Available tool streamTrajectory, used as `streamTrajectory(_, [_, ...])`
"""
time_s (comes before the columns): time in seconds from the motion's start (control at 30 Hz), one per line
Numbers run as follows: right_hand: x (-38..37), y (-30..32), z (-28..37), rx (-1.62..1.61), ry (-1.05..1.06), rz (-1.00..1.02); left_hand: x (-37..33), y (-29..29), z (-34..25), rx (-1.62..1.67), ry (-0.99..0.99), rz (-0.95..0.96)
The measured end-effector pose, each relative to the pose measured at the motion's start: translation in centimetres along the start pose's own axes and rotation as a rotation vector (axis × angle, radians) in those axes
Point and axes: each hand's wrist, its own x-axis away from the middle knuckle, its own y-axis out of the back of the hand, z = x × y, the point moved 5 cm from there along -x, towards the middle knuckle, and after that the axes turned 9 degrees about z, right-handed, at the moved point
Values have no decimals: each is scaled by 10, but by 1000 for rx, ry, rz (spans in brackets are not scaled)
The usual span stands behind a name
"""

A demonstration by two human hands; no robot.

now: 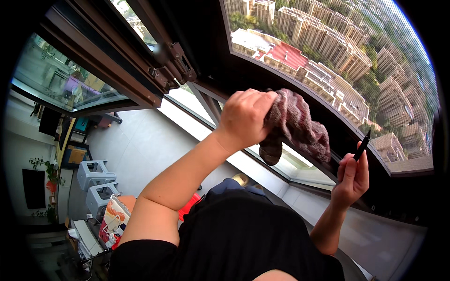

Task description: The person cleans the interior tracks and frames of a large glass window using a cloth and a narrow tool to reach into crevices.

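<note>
Crumpled in my left hand is a greyish-mauve cloth, its textured folds hanging to the right along the dark window frame. A dark brown, rounded bit hangs beneath that hand; whether it is part of the cloth I cannot tell. My right hand is closed round a slim black object with a pointed tip, held upright beside the window pane. Its lower end is hidden in the fingers, so its kind does not show.
An open brown-framed window sash with a metal hinge stands at upper left. Below the frame runs a white sill. Two grey plastic stools, a printed bag and a red basin-like thing are at left. Tall buildings show outside.
</note>
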Motion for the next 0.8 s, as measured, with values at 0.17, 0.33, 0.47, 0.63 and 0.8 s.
streamTrajectory(0.17, [14,9,6,9,-39,-11,10,27,52,-74,92,32])
streamTrajectory(0.33, [15,4,16,72,-25,-9,34,70,86,-301,118,-199])
streamTrajectory(0.47, [-12,-45,29,102,10,124,29,64,80,-361,74,7])
streamTrajectory(0.63, [-57,-134,43,218,14,324,33,47,91,-92,13,95])
streamTrajectory(0.8, [-79,-181,43,554,103,498,66,35,69,315,-144,132])
